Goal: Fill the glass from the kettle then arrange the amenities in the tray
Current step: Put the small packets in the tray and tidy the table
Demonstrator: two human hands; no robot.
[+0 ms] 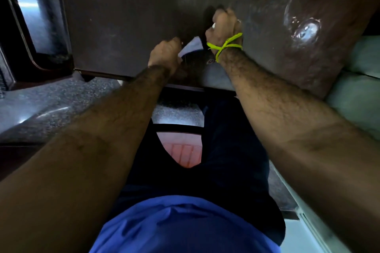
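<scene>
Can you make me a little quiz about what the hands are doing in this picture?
1. True or false: both hands are over the dark table.
2. What is tied round the wrist of the right hand? A) a yellow-green string B) a watch C) a red ribbon
3. Fill in: the left hand pinches a small ____ packet.

Key:
1. True. Both reach over its near edge.
2. A. The yellow-green string is knotted at the wrist.
3. White. The white packet sits between the two hands; whether the curled right hand also grips it cannot be told.
</scene>
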